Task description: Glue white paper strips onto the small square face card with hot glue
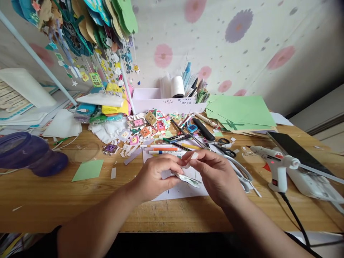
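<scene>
Over the middle of the table, my left hand (158, 177) pinches a thin white paper piece with greenish markings (190, 180) between thumb and fingers. Its lower end points toward my right palm. My right hand (217, 175) is closed in a pinch on a small white paper strip (193, 156), held just above that piece and close to my left fingertips. Beneath both hands lies a white sheet (166, 194) on the wooden table. Just beyond my fingers are an acrylic marker (169, 152) and other pens. My fingers hide part of what they hold.
A hot glue gun (279, 165) with a lit red light stands at right, beside a dark phone-like slab (301, 152). Scissors (224, 145) and small coloured cards (145, 132) lie behind my hands. A purple container (29, 154) is at left; a white box (150, 102) stands behind.
</scene>
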Motion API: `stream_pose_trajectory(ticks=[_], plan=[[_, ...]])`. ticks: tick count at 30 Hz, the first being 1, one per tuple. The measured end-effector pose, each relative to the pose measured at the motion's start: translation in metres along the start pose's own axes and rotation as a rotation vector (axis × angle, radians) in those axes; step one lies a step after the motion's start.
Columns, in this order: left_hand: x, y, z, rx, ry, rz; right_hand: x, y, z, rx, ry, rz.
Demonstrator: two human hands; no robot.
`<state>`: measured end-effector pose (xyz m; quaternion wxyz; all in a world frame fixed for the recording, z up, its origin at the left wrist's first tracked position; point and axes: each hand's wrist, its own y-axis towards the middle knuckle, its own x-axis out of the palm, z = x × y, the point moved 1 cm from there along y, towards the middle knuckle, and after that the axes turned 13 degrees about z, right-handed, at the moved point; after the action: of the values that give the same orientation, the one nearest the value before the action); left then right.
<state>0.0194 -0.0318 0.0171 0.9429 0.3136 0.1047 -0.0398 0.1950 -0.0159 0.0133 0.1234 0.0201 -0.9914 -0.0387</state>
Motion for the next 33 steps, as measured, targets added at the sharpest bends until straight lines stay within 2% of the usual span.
stream_pose_trajectory(ticks=[3,7,11,16,20,25,33], plan=[[-0.001,0.0,-0.001,0.04,0.068,0.032,-0.012,-0.003,-0.01,-0.117,-0.084,0.072],[-0.002,0.0,-0.002,0.117,0.145,0.093,-0.024,-0.013,-0.025,-0.401,-0.466,0.122],[-0.001,-0.002,0.0,0.196,0.258,0.15,-0.012,-0.024,-0.031,-0.728,-0.736,0.041],[-0.001,-0.004,0.002,0.264,0.333,0.196,0.005,-0.029,-0.025,-0.971,-0.955,0.142],[-0.001,-0.005,0.001,0.266,0.353,0.216,0.01,-0.031,-0.019,-1.043,-1.024,0.2],[-0.001,-0.005,0.001,0.298,0.359,0.214,0.014,-0.032,-0.016,-1.064,-0.958,0.177],[-0.002,-0.005,0.003,0.309,0.385,0.232,0.015,-0.032,-0.015,-1.077,-0.971,0.175]])
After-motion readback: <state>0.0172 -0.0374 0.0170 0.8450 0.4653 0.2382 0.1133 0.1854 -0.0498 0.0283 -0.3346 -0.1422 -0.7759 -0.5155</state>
